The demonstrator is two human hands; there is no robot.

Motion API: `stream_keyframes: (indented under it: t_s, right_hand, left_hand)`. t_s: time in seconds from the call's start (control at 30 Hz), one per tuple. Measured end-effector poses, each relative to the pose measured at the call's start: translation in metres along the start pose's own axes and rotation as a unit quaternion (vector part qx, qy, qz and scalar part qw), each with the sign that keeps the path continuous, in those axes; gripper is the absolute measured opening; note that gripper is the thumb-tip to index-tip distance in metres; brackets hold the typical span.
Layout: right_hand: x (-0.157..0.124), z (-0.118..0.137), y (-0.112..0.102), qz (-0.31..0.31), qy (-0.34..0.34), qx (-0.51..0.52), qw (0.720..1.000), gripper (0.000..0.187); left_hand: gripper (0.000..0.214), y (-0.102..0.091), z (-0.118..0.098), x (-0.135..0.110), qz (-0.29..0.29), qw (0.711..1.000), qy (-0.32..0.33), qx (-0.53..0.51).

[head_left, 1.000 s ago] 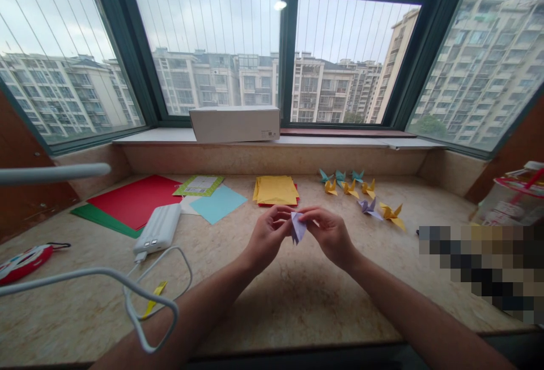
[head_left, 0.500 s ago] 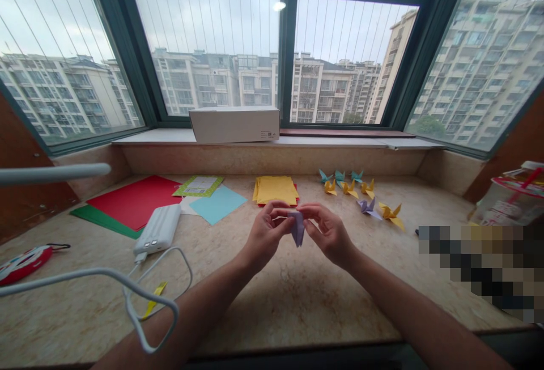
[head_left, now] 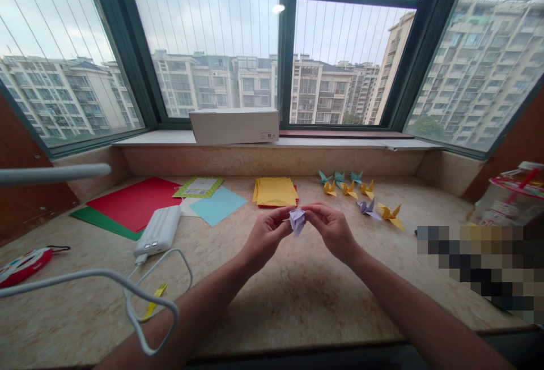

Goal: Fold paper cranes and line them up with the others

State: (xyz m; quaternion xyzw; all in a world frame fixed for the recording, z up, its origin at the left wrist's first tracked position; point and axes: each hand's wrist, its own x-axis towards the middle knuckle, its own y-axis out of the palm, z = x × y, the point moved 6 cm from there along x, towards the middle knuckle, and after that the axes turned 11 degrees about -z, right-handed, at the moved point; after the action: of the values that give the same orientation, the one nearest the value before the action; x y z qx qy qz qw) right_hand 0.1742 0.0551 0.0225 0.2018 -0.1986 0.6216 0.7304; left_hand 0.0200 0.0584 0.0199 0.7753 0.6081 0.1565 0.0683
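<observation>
A small folded piece of light purple origami paper is held up between both hands, above the stone counter. My left hand pinches its left side between thumb and fingers. On the opposite side, my right hand grips the upper right part with thumb and fingertips. Parts of the paper are hidden behind the fingertips. To the right stand finished paper cranes: a purple crane, a larger yellow crane, and rows of smaller yellow cranes and teal cranes. Just beyond my hands lies a stack of yellow paper.
Left are red paper, green paper, a light blue sheet, a white power bank and its looping cable. A white box rests on the sill. A plastic cup stands at the right.
The purple paper has turned and its folds have spread, so it looks wider and shorter than before. Both hands stay close together around it, with the fingers shifted slightly.
</observation>
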Motion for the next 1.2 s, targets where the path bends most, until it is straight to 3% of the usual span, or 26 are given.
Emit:
stream_keyframes:
  t_s: [0.2,0.33,0.53,0.73,0.9,1.03,1.2]
  right_hand:
    - [-0.002,-0.001,0.003,0.011,0.037,0.022,0.999,0.025]
    - [-0.005,0.001,0.005,0.026,-0.008,-0.043,0.999,0.024]
    - [-0.012,0.014,0.014,0.068,-0.074,-0.063,0.993,0.015]
    - [-0.013,0.017,0.013,0.046,-0.084,-0.095,0.991,0.011]
    - [-0.011,0.012,0.011,0.036,-0.050,-0.080,0.995,0.009]
    - [-0.010,0.011,0.008,0.023,-0.049,-0.085,0.995,0.009]
    - [-0.009,0.007,0.005,0.003,-0.051,-0.079,0.996,0.012]
  left_hand:
    - [0.044,0.000,0.001,-0.001,0.015,1.000,0.000,0.015]
    - [0.041,-0.003,0.001,0.001,-0.019,0.998,0.009,0.051]
    - [0.039,-0.002,-0.002,0.001,-0.020,0.994,0.057,0.090]
    - [0.029,-0.011,-0.001,0.004,-0.064,0.987,0.099,0.111]
    - [0.021,-0.005,-0.005,-0.002,-0.034,0.971,0.145,0.189]
    - [0.026,0.000,-0.005,-0.006,-0.006,0.970,0.130,0.206]
    - [0.026,-0.003,-0.006,-0.003,-0.021,0.970,0.135,0.200]
